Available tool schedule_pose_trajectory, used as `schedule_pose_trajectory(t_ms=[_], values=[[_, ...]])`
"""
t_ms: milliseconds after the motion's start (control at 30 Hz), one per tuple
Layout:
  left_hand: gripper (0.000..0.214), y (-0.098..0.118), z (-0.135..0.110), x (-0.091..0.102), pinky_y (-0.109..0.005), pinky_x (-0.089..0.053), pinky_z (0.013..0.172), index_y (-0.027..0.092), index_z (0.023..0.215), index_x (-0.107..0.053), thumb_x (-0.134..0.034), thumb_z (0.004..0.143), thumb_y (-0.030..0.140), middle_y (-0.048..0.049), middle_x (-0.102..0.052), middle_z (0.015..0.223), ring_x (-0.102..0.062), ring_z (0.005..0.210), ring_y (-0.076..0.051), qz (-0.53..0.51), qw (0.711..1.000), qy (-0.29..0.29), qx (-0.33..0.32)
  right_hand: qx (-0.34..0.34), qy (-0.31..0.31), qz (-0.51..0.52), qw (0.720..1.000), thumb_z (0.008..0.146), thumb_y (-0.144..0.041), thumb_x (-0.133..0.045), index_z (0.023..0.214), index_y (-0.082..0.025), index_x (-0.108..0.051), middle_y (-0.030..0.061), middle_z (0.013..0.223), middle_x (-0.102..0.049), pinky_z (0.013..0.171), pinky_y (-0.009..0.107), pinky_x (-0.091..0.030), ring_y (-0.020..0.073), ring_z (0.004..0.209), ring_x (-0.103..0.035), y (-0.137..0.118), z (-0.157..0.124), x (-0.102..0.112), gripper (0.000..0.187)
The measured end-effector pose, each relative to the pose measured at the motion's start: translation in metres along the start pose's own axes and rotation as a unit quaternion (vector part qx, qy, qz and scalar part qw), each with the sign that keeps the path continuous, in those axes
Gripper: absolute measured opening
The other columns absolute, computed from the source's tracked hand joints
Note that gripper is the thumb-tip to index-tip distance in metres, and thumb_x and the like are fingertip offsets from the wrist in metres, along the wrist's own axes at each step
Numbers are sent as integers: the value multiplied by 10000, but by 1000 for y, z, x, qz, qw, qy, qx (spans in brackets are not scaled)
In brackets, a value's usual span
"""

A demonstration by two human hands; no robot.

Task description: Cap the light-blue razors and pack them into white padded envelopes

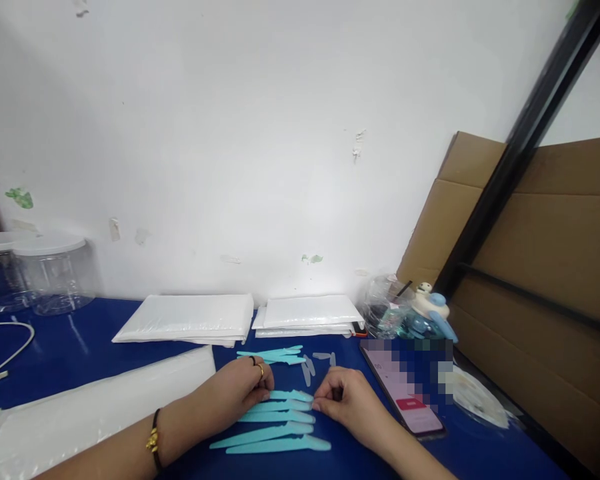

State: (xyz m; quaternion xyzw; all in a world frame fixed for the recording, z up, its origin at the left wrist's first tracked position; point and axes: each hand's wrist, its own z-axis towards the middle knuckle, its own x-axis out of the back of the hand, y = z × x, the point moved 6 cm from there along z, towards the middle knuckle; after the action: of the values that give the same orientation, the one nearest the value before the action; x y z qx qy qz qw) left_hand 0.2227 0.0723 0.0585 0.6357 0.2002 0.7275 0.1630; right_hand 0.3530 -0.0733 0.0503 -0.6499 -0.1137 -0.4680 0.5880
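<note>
My left hand (240, 389), with two rings and a bracelet on the wrist, is closed around the handle end of a turquoise eyebrow razor (289, 395). At the razor's other end, the thumb and index finger of my right hand (349, 399) pinch its clear cap. Several more turquoise razors (275, 437) lie side by side just below my hands, with clear covers over their tips. Beyond my left hand rests a small pile of other razors (275, 353). Loose translucent caps (308, 368) lie beside that pile.
White plastic packets (185, 319) line the wall, and a long white packet (110, 400) lies at left. Clear jars (55, 277) and a white cable (23, 353) are farther left. A phone (405, 393), a blue-and-white bottle (427, 313) and cardboard (545, 280) stand at right.
</note>
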Motion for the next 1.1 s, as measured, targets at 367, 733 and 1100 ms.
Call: schedule_pose_trajectory(t_ms=[367, 733, 1100], values=[[216, 4, 0, 6, -287, -392, 850, 238, 1044, -574, -509, 847, 180, -25, -561, 1052, -509, 967, -173, 74, 994, 73, -36, 69, 33, -40, 996, 833, -258, -572, 866, -219, -703, 18, 824, -622, 646, 236, -410, 145, 719, -569, -17, 1, -2, 141], [64, -16, 7, 9, -320, -310, 771, 245, 862, -613, -558, 849, 274, 3, -615, 889, -513, 898, -191, 229, 969, 92, -23, 85, 43, -140, 986, 804, -125, -511, 860, -225, -692, 19, 843, -644, 668, 244, -436, 165, 747, -599, -6, 5, -1, 215], [166, -9, 6, 4, -309, -260, 720, 213, 771, -577, -479, 905, 226, 32, -615, 774, -518, 795, -145, 252, 960, 110, -54, 133, 7, -111, 985, 888, -194, -470, 826, -208, -672, 31, 812, -624, 705, 230, -440, 158, 785, -590, -10, 17, -2, 211]])
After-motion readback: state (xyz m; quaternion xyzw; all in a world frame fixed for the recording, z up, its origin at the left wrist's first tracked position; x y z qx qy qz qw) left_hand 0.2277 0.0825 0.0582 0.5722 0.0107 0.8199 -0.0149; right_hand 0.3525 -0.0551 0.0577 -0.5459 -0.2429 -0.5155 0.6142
